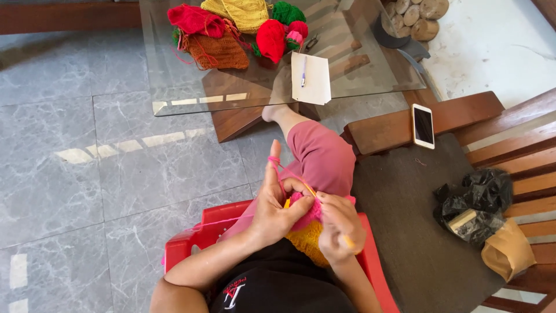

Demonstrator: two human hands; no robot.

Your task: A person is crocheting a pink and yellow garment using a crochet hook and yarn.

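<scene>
Sat low and centre in the frame, pinched between both: left hand (277, 210) closed on the pink-and-yellow crochet piece (308, 227), forefinger raised carrying pink yarn (274, 160); right hand (340, 227) curled shut round a yellow hook (347, 240), just right of it.

Both hands lower center of frame, forearms angled inward. Left hand (278, 206) index finger raised, rest curled. Right hand (340, 226) fingers pinched shut, knuckles up.
</scene>
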